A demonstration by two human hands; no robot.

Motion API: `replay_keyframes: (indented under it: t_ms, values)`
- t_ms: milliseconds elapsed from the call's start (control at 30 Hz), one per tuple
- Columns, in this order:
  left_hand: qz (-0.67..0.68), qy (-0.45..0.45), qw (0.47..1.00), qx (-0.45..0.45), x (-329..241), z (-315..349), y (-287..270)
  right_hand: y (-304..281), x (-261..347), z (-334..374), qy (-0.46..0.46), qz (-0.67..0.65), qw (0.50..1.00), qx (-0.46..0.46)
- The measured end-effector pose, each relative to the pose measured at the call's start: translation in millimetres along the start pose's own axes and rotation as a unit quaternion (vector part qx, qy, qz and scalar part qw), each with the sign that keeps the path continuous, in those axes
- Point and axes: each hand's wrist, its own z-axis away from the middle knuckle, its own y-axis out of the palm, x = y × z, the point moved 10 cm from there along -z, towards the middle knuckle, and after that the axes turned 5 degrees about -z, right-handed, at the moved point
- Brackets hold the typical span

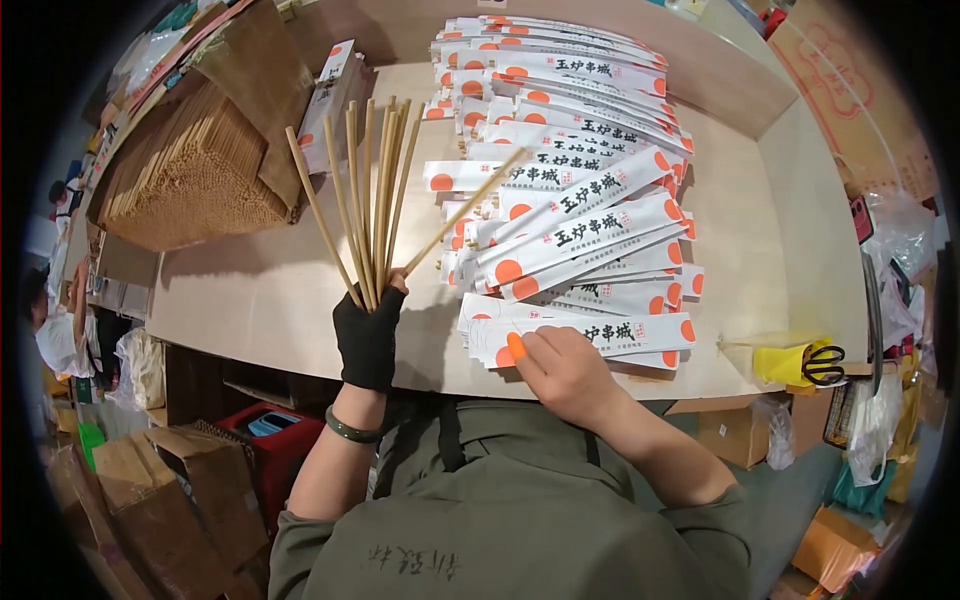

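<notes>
My left hand [366, 340], in a black glove with bare fingertips, is closed around a fanned bunch of wooden chopsticks [382, 190]. One chopstick [468, 208] leans out to the right, over the sleeves. Near the table's front edge, my right hand [572, 376] has its fingers curled together, with an orange cover on one fingertip. It pinches at the left part of a white paper chopstick sleeve [655, 333] on a small stack; the exact hold is partly hidden by the fingers. Beyond lies a big overlapping pile of chopstick sleeves [590, 228], some with stick ends showing.
An open cardboard box [255, 100] packed with chopsticks lies at the back left. Beside it is a bundle of sleeves [335, 105]. Black-handled scissors [824, 366] and a yellow packet [782, 364] sit at the right front edge. Raised panels border the table [740, 230].
</notes>
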Motion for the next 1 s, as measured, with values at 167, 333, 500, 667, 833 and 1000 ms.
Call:
replay_keyframes:
  t_ms: [167,333,500,667,833,1000]
  values:
    - [-0.008,-0.064,0.998,0.005,18,9,-13,-13,-21,5,0.081,-0.129,0.984,-0.094]
    - [-0.034,-0.043,0.998,0.029,19,13,-33,-16,-42,1,0.134,-0.203,0.966,-0.088]
    - [-0.057,-0.033,0.998,0.025,20,16,-51,-19,-32,-3,0.124,-0.192,0.969,-0.088]
    - [-0.099,-0.006,0.995,0.03,8,25,-60,-26,-74,5,0.298,-0.307,0.896,-0.123]
    - [-0.12,0.05,0.99,0.053,-8,26,-60,-20,-101,17,0.418,-0.469,0.768,-0.126]
    - [-0.181,0.055,0.978,0.092,-18,20,-64,-26,-95,12,0.374,-0.445,0.81,-0.075]
